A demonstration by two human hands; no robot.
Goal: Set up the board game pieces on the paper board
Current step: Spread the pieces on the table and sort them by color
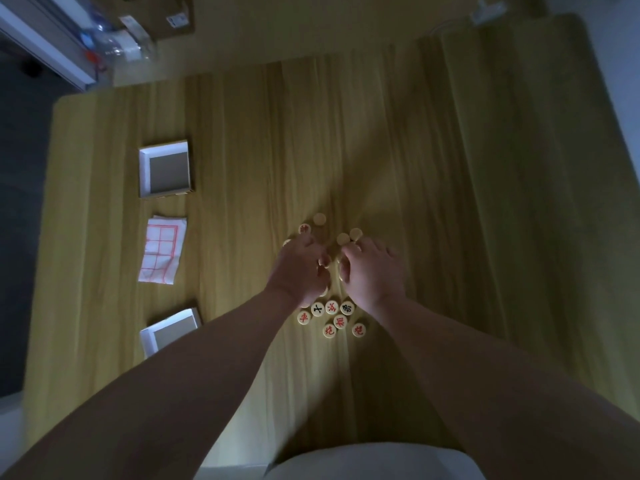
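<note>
Well, pieces [329, 318]: we see round discs loose in one cluster at the middle of the table [450, 202]. The near ones lie with red or black characters up, and several far ones show blank faces.
Left hand [299, 268]: palm down over the cluster's left side, fingers curled. We cannot tell whether it grips a piece.
Right hand [372, 271]: palm down just beside the left, fingertips bent onto the far discs. Its hold is hidden from us too.
In the way: both hands cover the cluster's middle.
Paper board [162, 251]: folded, red grid showing, well apart to the left of the pieces.
Far box half [165, 169]: open, beyond the board.
Near box half [169, 332]: open, its corner behind our left forearm.
Bottles [114, 43]: on the floor past the table's far left corner.
</note>
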